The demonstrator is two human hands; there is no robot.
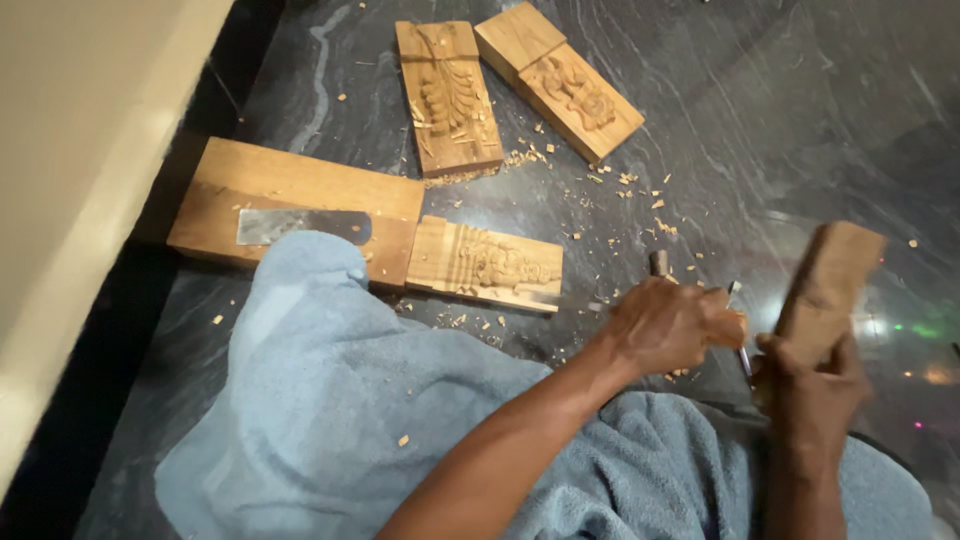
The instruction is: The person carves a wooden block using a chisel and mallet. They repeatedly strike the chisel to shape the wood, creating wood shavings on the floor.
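Both hands are closed around tools: the right hand (812, 385) grips the lower end of a wooden mallet (826, 288), a plain block that stands tilted above the fist, while the left hand (668, 325) is wrapped around a chisel (742, 352) whose thin metal shaft pokes out beside the fingers, just next to the mallet hand. What the chisel tip rests on cannot be told, as the hands hide it. Nearest the person, a blue towel (340, 400) covers the lap and spreads over the dark marble floor (780, 130). Just beyond the towel's far edge lies a small carved panel (485, 265), touching the end of a long plain plank (300, 195) that sits close to the pale wall at the floor's left edge; a flat metal blade (300, 225) lies on the plank. Wood chips (640, 200) are scattered across the middle of the floor. Farther off, near the floor's far edge, two more carved panels lie side by side, one upright (447, 95) and one angled (560, 80), their near corners almost meeting.
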